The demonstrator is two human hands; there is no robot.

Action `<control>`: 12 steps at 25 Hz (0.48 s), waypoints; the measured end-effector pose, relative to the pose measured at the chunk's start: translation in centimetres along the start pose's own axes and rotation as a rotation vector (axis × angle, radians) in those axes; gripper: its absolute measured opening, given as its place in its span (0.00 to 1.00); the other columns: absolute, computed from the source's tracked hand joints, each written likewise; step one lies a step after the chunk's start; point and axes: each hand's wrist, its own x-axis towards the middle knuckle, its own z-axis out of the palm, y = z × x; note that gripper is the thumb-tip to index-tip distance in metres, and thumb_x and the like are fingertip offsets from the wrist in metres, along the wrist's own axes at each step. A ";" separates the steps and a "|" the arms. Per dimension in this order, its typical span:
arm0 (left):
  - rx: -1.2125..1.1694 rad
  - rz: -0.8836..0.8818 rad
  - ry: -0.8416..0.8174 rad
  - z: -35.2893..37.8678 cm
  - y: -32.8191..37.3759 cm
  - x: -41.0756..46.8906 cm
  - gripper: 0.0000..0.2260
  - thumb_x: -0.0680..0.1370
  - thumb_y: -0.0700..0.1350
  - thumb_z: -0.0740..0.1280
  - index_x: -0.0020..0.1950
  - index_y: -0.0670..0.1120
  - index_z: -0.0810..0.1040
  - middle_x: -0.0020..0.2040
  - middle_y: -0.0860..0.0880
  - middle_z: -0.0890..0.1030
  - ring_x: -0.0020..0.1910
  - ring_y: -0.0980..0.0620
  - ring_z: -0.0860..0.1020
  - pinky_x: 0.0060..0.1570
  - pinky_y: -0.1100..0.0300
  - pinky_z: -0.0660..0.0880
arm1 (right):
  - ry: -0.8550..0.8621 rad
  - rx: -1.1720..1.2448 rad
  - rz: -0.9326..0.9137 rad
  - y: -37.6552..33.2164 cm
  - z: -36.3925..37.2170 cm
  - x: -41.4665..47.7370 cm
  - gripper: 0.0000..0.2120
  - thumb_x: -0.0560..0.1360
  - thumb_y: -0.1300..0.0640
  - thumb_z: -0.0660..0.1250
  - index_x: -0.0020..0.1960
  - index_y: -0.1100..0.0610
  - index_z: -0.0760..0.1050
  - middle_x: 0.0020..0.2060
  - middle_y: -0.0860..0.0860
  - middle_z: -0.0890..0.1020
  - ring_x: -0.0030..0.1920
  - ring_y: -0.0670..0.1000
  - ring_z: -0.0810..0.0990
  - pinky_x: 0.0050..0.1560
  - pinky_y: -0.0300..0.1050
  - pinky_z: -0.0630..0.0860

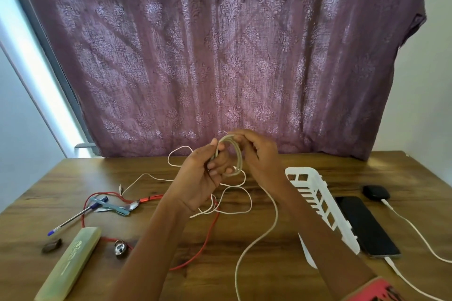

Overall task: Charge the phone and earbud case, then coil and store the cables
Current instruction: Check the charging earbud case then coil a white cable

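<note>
While the left grip (208, 175) pinches the white cable coil (238, 157) mid-frame above the counter (73, 173), the right grip (260, 155) curls round its loops. The loose tail (267, 231) trails toward lower centre, apparently nearer the right grip.

Domestic room: patterned purple curtain (220, 56) over a window, wooden table (269, 264) carrying pen (73, 219), spoon (133, 206), padlock (120, 248).

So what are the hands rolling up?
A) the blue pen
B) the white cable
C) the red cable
B: the left hand and right hand both hold loops of the white cable, while the red cable lies on the table.
</note>
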 end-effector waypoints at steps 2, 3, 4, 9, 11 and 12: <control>-0.053 0.009 0.005 -0.1 -0.1 0.0 0.15 0.81 0.46 0.51 0.37 0.45 0.69 0.22 0.54 0.61 0.21 0.59 0.60 0.30 0.66 0.71 | -0.006 0.057 0.109 0.2 0.6 -0.8 0.11 0.79 0.60 0.58 0.50 0.57 0.79 0.32 0.38 0.79 0.33 0.41 0.77 0.35 0.33 0.71; -0.085 0.017 0.018 -0.1 -0.2 0.0 0.15 0.81 0.45 0.51 0.37 0.45 0.69 0.22 0.54 0.62 0.21 0.59 0.60 0.29 0.66 0.71 | -0.017 0.094 0.179 0.4 0.9 -1.3 0.10 0.80 0.59 0.58 0.49 0.57 0.79 0.29 0.39 0.77 0.30 0.40 0.74 0.32 0.31 0.68; -0.124 0.029 0.035 -0.1 -0.2 0.0 0.15 0.81 0.45 0.50 0.37 0.45 0.69 0.22 0.54 0.62 0.20 0.59 0.60 0.29 0.66 0.71 | -0.029 0.135 0.246 0.6 1.2 -1.9 0.11 0.80 0.58 0.58 0.47 0.58 0.78 0.27 0.41 0.76 0.28 0.41 0.72 0.30 0.32 0.66; -0.241 0.103 0.088 -0.2 -0.2 0.2 0.16 0.82 0.44 0.49 0.37 0.46 0.69 0.23 0.54 0.64 0.21 0.59 0.63 0.32 0.67 0.72 | -0.086 0.159 0.367 1.2 2.4 -5.1 0.13 0.80 0.58 0.57 0.41 0.62 0.74 0.28 0.57 0.75 0.26 0.46 0.69 0.30 0.42 0.66; -0.215 0.140 0.141 -0.4 -0.3 0.5 0.15 0.82 0.45 0.50 0.39 0.45 0.69 0.25 0.53 0.69 0.24 0.59 0.69 0.37 0.66 0.75 | -0.168 0.030 0.332 1.1 2.7 -6.2 0.09 0.80 0.58 0.59 0.48 0.60 0.76 0.29 0.51 0.75 0.27 0.44 0.70 0.30 0.39 0.66; -0.186 0.161 0.171 -0.6 -0.4 0.6 0.15 0.82 0.46 0.50 0.40 0.45 0.69 0.28 0.52 0.73 0.28 0.58 0.74 0.40 0.65 0.77 | -0.216 -0.064 0.303 0.9 2.8 -6.7 0.09 0.79 0.58 0.60 0.56 0.59 0.76 0.30 0.49 0.75 0.29 0.44 0.71 0.32 0.38 0.67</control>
